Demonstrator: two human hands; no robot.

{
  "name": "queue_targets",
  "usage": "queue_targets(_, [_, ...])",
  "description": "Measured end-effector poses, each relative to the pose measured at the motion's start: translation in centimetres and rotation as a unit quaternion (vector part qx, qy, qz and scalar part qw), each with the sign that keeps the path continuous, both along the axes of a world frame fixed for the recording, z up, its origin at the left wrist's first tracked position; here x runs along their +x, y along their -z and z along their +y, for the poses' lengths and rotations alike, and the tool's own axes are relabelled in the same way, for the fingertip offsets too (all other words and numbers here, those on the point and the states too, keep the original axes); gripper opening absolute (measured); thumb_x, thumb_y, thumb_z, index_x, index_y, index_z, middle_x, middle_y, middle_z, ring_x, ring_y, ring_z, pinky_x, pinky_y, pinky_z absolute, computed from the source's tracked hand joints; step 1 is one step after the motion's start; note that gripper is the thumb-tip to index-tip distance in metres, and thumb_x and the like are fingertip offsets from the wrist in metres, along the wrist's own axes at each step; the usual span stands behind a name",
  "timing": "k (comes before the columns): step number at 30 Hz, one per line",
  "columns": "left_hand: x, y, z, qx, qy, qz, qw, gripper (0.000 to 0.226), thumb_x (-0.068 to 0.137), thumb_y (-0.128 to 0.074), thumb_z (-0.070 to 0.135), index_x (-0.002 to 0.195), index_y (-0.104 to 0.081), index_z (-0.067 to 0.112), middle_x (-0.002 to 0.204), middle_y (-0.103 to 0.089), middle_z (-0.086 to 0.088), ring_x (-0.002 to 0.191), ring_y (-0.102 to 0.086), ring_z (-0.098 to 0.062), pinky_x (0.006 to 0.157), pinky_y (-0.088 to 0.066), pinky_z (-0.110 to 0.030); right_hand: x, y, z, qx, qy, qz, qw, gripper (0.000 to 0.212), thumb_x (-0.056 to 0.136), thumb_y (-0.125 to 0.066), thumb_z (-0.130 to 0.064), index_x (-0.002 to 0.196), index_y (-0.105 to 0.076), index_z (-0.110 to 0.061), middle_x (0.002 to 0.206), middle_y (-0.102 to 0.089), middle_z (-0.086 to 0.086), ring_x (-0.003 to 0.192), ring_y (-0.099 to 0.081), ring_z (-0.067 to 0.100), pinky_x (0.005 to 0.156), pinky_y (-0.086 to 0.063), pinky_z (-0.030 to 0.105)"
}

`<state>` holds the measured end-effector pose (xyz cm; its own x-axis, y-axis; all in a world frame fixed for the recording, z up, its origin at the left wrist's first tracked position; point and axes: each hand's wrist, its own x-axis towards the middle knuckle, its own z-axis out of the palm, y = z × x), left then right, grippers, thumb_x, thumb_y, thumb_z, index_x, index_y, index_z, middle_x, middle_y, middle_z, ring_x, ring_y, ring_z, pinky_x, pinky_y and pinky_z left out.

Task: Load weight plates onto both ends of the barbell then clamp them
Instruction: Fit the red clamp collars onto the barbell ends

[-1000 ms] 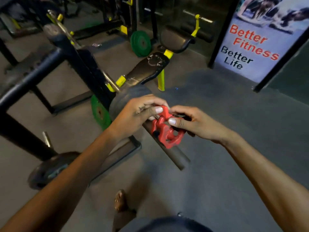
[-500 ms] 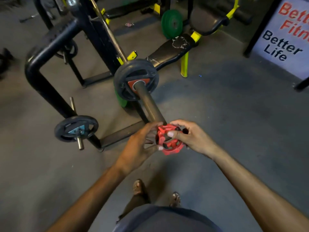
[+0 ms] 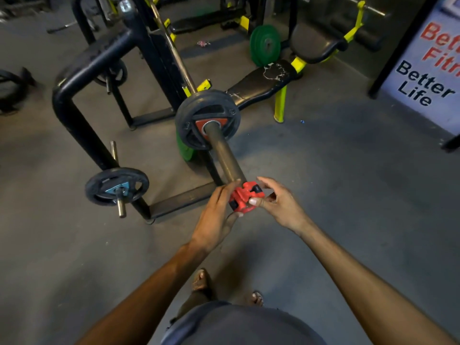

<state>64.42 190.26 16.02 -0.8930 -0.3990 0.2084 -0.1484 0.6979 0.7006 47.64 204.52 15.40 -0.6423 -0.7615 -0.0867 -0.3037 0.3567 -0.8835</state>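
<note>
The barbell sleeve [image 3: 224, 155] points toward me from the rack, with a dark weight plate [image 3: 207, 120] seated far up it against the collar. A red clamp [image 3: 242, 196] sits at the sleeve's near tip. My left hand [image 3: 219, 215] holds the clamp from the left, thumb under it and fingers along its side. My right hand [image 3: 276, 202] pinches the clamp's right side with thumb and fingertips. The sleeve's very end is hidden behind the clamp and my hands.
A black rack frame [image 3: 74, 100] stands left, with a small plate [image 3: 117, 186] on a storage peg. A green plate [image 3: 185, 150] leans behind the loaded one. A black bench [image 3: 263, 82] with yellow legs, green plates [image 3: 265, 44] and a sign [image 3: 430, 70] lie beyond. My sandalled feet [image 3: 201, 280] are below.
The clamp and both hands have come back along the sleeve from the plate to its near tip. The camera has pulled back, so the plate and rack show in full.
</note>
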Motion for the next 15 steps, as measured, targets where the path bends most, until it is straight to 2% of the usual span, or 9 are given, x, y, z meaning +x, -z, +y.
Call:
queue_targets(2, [-0.3,-0.2,-0.2,0.056,-0.035,0.006,0.998,0.077,0.086,-0.076,0.012,0.151,-0.036,0.026,0.139,-0.051,0.002,0.126,-0.053,-0.003,0.108,-0.04,-0.016,-0.3,0.7,-1.0,-0.019,0.028,-0.053,0.998,0.073,0.065,-0.08,-0.064,0.128,-0.066,-0.03,0.112,-0.071,-0.007,0.079,-0.068,0.005,0.079,-0.057,0.032])
queue_targets(3, [-0.6,-0.4,-0.6,0.101,-0.063,0.016,0.993,0.069,0.09,-0.072,0.013,0.15,-0.039,0.019,0.135,-0.058,-0.005,0.12,-0.059,-0.005,0.103,-0.045,-0.016,-0.4,1.0,-1.6,-0.026,0.038,-0.069,0.997,0.064,0.066,-0.081,-0.062,0.119,-0.07,-0.028,0.103,-0.075,-0.006,0.078,-0.068,0.003,0.076,-0.058,0.034])
queue_targets(4, [-0.9,-0.4,-1.3,0.133,-0.09,0.02,0.987,0.064,0.091,-0.071,0.013,0.149,-0.042,0.012,0.127,-0.064,-0.008,0.113,-0.064,-0.005,0.097,-0.048,-0.014,-0.5,1.2,-2.3,-0.034,0.051,-0.088,0.994,0.057,0.067,-0.08,-0.06,0.112,-0.072,-0.026,0.097,-0.076,-0.005,0.077,-0.068,0.005,0.072,-0.061,0.036])
queue_targets(5, [-1.3,-0.3,-2.2,0.155,-0.118,0.024,0.98,0.064,0.089,-0.074,0.013,0.147,-0.046,0.01,0.121,-0.068,-0.004,0.11,-0.066,-0.005,0.095,-0.05,-0.014,-0.6,1.4,-3.1,-0.041,0.069,-0.107,0.991,0.052,0.068,-0.079,-0.058,0.107,-0.074,-0.024,0.094,-0.077,-0.004,0.079,-0.069,0.008,0.07,-0.062,0.038])
queue_targets(8, [-2.9,0.2,-5.1,0.173,-0.13,0.009,0.976,0.055,0.082,-0.081,0.012,0.133,-0.061,0.01,0.118,-0.072,-0.001,0.103,-0.07,-0.003,0.09,-0.058,-0.026,-1.5,1.3,-5.6,-0.068,0.101,-0.163,0.979,0.033,0.085,-0.079,-0.037,0.11,-0.074,-0.017,0.094,-0.075,0.001,0.085,-0.069,0.015,0.068,-0.059,0.033])
queue_targets(10, [-4.3,-0.3,-6.4,0.234,-0.156,0.005,0.96,0.038,0.084,-0.079,0.01,0.12,-0.067,0.007,0.103,-0.074,-0.001,0.089,-0.071,0.003,0.073,-0.058,-0.016,-2.5,0.9,-7.7,-0.073,0.106,-0.196,0.972,0.02,0.092,-0.075,-0.025,0.109,-0.073,-0.013,0.094,-0.073,0.006,0.085,-0.069,0.019,0.067,-0.058,0.031])
queue_targets(11, [-5.0,-0.7,-7.1,0.273,-0.174,0.001,0.946,0.028,0.087,-0.076,0.01,0.113,-0.068,0.007,0.095,-0.073,-0.003,0.082,-0.072,-0.002,0.064,-0.056,-0.014,-3.0,0.6,-8.9,-0.068,0.112,-0.2,0.971,0.016,0.094,-0.073,-0.025,0.105,-0.072,-0.012,0.093,-0.072,0.007,0.083,-0.069,0.02,0.066,-0.057,0.03])
queue_targets(13, [-6.7,-1.1,-8.8,0.397,-0.19,0.0,0.898,0.012,0.092,-0.07,0.011,0.102,-0.065,0.007,0.086,-0.064,-0.013,0.073,-0.063,-0.021,0.052,-0.051,-0.023,-3.9,0.2,-11.2,-0.056,0.121,-0.202,0.97,0.013,0.095,-0.071,-0.027,0.093,-0.071,-0.014,0.091,-0.071,0.01,0.079,-0.069,0.021,0.063,-0.054,0.028])
queue_targets(15, [-8.4,-1.0,-10.8,0.465,-0.205,0.008,0.861,0.009,0.094,-0.068,0.012,0.091,-0.061,0.008,0.089,-0.059,-0.018,0.074,-0.058,-0.023,0.06,-0.051,-0.029,-4.9,-0.2,-13.7,-0.046,0.128,-0.194,0.972,0.017,0.095,-0.071,-0.028,0.082,-0.068,-0.017,0.089,-0.072,0.01,0.076,-0.069,0.022,0.061,-0.053,0.028])
